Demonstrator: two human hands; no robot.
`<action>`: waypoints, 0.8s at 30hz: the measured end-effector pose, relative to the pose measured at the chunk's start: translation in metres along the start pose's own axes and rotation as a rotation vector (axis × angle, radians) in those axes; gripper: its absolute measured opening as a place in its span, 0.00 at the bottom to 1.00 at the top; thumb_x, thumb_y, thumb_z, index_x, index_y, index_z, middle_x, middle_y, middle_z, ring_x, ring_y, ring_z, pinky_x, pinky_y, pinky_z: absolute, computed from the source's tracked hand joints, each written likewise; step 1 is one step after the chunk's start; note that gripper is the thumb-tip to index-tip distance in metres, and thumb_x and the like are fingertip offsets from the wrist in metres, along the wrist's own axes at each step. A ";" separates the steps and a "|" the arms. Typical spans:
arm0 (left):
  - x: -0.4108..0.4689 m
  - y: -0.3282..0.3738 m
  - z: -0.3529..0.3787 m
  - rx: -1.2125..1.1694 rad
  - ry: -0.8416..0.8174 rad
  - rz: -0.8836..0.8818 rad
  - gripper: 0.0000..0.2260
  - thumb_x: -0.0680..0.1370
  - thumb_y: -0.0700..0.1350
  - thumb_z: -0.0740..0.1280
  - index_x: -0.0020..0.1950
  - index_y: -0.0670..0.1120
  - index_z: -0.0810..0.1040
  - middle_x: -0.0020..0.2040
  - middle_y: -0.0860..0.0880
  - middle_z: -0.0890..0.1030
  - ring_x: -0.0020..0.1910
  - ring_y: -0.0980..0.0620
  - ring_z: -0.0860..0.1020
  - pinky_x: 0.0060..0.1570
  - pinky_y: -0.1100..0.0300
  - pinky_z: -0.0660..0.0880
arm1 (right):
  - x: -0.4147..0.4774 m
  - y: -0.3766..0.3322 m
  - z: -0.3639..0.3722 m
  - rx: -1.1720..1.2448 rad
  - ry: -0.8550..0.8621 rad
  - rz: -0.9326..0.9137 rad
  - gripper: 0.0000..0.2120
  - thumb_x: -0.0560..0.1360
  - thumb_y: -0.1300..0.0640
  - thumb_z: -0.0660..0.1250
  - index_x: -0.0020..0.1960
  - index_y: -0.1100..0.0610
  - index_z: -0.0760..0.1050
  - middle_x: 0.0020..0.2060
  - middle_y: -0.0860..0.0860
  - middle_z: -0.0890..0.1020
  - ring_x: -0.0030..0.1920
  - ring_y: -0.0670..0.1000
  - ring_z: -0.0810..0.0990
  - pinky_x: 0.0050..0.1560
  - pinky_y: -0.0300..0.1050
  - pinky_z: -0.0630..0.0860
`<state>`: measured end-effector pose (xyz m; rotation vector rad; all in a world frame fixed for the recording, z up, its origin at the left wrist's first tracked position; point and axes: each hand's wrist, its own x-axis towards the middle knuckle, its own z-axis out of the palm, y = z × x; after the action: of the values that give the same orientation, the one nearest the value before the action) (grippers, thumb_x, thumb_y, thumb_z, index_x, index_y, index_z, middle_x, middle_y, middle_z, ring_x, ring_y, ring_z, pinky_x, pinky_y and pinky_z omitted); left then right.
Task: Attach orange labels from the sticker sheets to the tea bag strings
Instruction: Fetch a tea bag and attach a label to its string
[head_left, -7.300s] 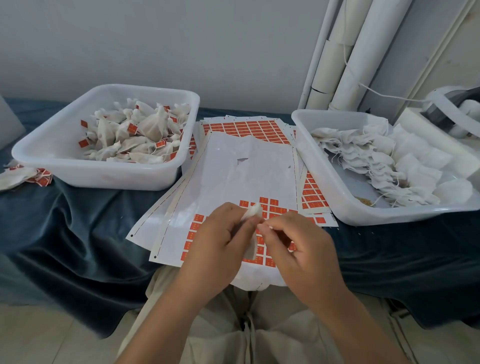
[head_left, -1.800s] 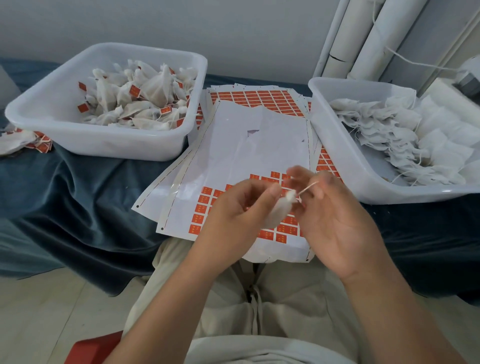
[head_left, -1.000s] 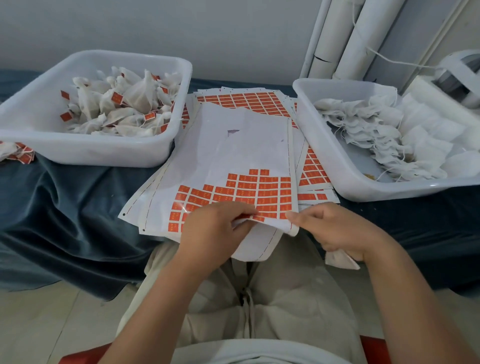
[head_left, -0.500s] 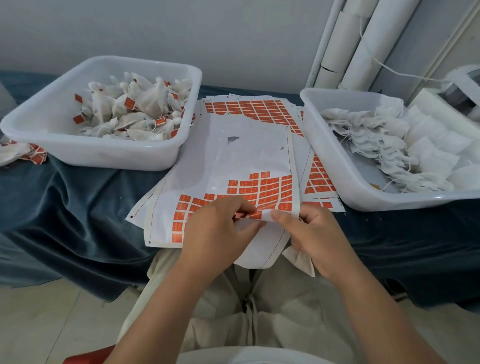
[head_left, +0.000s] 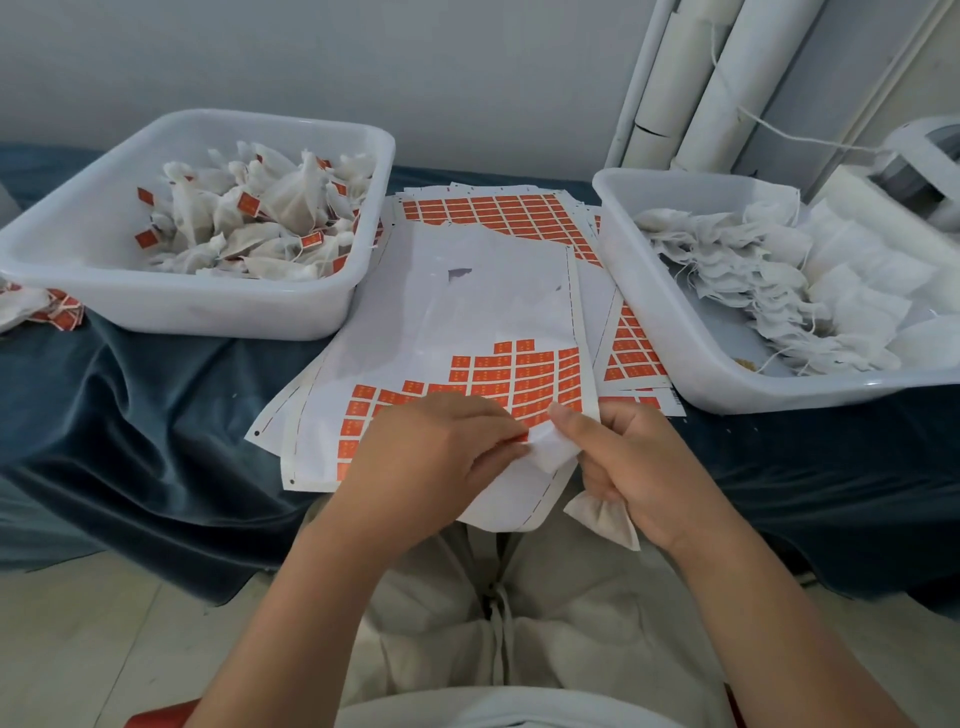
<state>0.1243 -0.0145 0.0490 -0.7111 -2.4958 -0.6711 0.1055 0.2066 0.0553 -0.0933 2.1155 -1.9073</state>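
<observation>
A stack of white sticker sheets (head_left: 467, 312) with orange labels lies on the blue cloth between two tubs. My left hand (head_left: 431, 457) pinches an orange label (head_left: 519, 438) at the near edge of the top sheet. My right hand (head_left: 634, 462) pins that sheet's near corner under its thumb, while its curled lower fingers hold a white tea bag (head_left: 605, 519) that hangs below the palm. The bag's string is hidden.
The white tub at left (head_left: 171, 306) holds tea bags with orange labels. The white tub at right (head_left: 691, 338) holds several unlabelled tea bags with strings. A few labelled bags (head_left: 47, 309) lie at the far left. White tubes (head_left: 727, 83) lean at the back wall.
Both hands came down from working the tea bag in the air to the sheet's near edge. The tea bag passed into my right hand, and my left fingers took hold of a label.
</observation>
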 end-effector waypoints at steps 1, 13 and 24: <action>0.000 -0.001 0.000 0.006 0.021 0.003 0.10 0.82 0.51 0.70 0.54 0.47 0.89 0.50 0.50 0.89 0.45 0.50 0.87 0.42 0.57 0.83 | -0.001 -0.001 0.000 -0.013 -0.026 -0.006 0.22 0.71 0.40 0.73 0.57 0.54 0.85 0.29 0.36 0.81 0.29 0.35 0.79 0.30 0.28 0.73; -0.002 -0.001 -0.003 -0.463 0.025 -0.453 0.04 0.74 0.50 0.79 0.46 0.59 0.88 0.44 0.65 0.86 0.46 0.63 0.85 0.44 0.66 0.81 | 0.000 -0.004 0.003 -0.233 -0.042 -0.190 0.13 0.73 0.41 0.76 0.57 0.36 0.85 0.55 0.37 0.87 0.58 0.38 0.84 0.53 0.28 0.77; 0.003 0.000 -0.011 -0.938 0.270 -0.975 0.04 0.79 0.54 0.74 0.47 0.58 0.88 0.47 0.56 0.88 0.45 0.54 0.88 0.38 0.62 0.83 | 0.005 0.000 -0.010 -0.282 0.020 -0.096 0.16 0.71 0.38 0.74 0.57 0.39 0.85 0.54 0.36 0.87 0.55 0.37 0.84 0.55 0.43 0.79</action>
<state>0.1252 -0.0196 0.0594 0.4211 -2.0534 -2.1541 0.0983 0.2146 0.0555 -0.2393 2.4212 -1.6516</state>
